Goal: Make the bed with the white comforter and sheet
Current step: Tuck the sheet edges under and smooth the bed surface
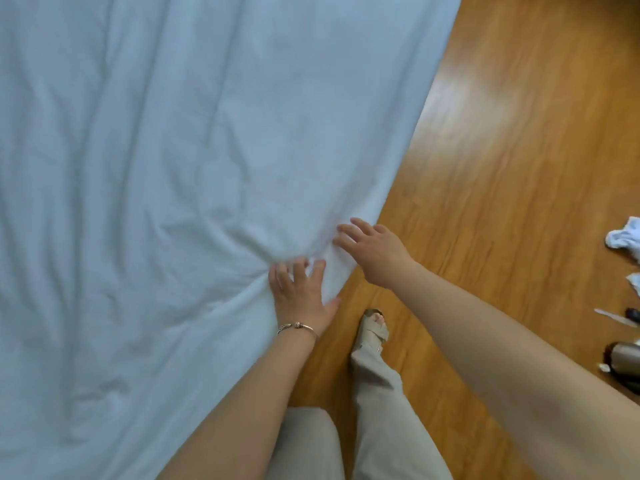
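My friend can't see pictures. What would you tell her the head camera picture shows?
Two hands press on the edge of a white comforter spread over a bed: the left hand bunches the wrinkled cloth, and the right hand lies open beside it. Below is a wooden floor and a sandalled foot.

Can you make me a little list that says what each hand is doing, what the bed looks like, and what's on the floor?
left hand: fingers curled, gripping a bunch of the white comforter near its edge
right hand: fingers spread, reaching to the comforter's edge
bed cover: white, wrinkled, creases fanning out from the left hand
bracelet: on the left wrist
floor: shiny wood
foot: in a sandal, beside the bed
white cloth: crumpled on the floor, far right
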`<action>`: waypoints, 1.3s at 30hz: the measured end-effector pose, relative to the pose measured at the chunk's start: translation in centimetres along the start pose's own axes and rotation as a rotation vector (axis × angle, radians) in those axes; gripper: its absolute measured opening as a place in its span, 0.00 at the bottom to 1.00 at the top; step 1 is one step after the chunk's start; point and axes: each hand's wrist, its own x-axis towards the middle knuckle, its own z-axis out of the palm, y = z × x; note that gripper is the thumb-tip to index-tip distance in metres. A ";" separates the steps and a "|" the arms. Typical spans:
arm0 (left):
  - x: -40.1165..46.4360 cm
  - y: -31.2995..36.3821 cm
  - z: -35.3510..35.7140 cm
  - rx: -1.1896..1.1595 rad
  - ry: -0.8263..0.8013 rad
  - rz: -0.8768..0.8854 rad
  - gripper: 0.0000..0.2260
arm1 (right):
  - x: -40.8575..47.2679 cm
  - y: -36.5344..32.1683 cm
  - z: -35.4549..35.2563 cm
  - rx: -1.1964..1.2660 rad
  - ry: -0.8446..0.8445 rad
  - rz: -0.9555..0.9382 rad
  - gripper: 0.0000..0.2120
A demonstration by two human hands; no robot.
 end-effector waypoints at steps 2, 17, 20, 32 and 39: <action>1.0 2.4 0.7 0.029 -0.021 -0.078 0.37 | 0.7 3.7 -0.5 -0.097 -0.021 -0.053 0.36; 6.9 10.8 0.4 -0.508 0.119 -0.504 0.07 | 9.6 17.4 -2.8 -0.260 0.198 -0.515 0.27; 7.1 12.1 -1.2 -0.638 0.056 -0.708 0.07 | 9.6 18.9 -3.2 -0.298 0.108 -0.600 0.35; 7.9 15.4 2.6 -0.630 -0.281 -0.798 0.09 | 10.4 22.3 -0.3 -0.151 -0.243 -0.590 0.16; 9.7 13.6 1.4 -0.447 -0.480 -0.676 0.16 | 14.0 26.8 -3.6 -0.231 -0.108 -0.499 0.19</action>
